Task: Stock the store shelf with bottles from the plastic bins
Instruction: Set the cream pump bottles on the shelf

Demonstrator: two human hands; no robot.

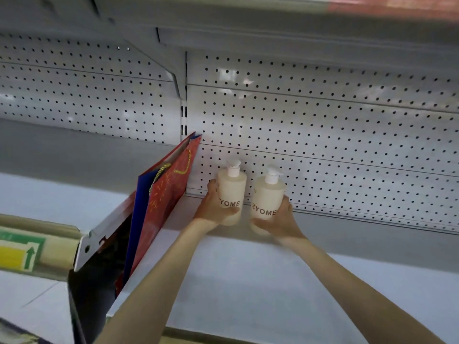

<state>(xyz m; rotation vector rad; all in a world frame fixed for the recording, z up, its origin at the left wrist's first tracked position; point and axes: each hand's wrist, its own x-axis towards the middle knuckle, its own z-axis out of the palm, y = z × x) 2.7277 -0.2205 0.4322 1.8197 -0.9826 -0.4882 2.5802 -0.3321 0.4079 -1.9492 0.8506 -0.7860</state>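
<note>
Two cream pump bottles lettered "ZYOME" are held upright at the back of the white shelf (248,281), close to the pegboard. My left hand (211,207) grips the left bottle (232,187) from its left side. My right hand (280,219) wraps the right bottle (268,197) from below and from the right. The bottles stand side by side with a small gap between them. Whether their bases rest on the shelf is hidden by my hands. No plastic bin is in view.
A red and blue gift bag (159,204) with a gold cord handle leans at the shelf's left end against the white bracket (99,244). The perforated back panel (323,145) runs behind. Another shelf (248,26) hangs overhead. A yellow and green label (19,254) is at left.
</note>
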